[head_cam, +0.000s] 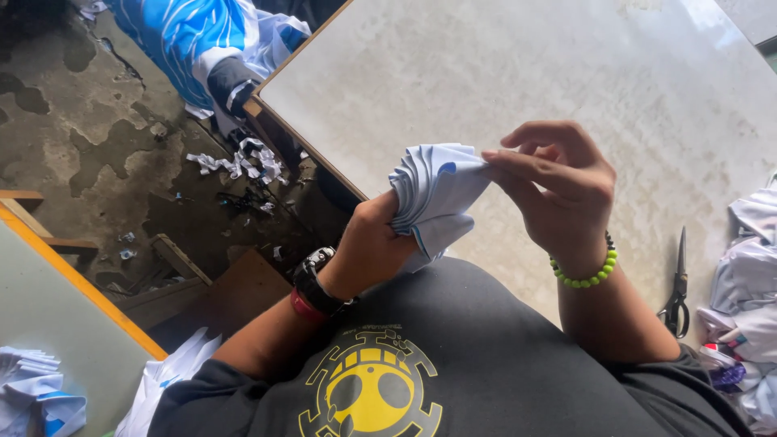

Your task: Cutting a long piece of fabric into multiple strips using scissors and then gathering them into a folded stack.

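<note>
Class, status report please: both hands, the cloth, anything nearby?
Left hand grips bunched white cloth. Right hand pinches its edge. Scissors lie on table, apart.

Glaring softly off the far table (566,73); dimming over the left floor (89,137); bending slightly at the edges.

The gathered cloth (433,194) is pale white-blue with a blue patch, the bead bracelet (589,275) lime green, the wristwatch (317,285) black over a red band, the worktop (566,81) mottled off-white, and the scissors (677,287) black-handled.
</note>
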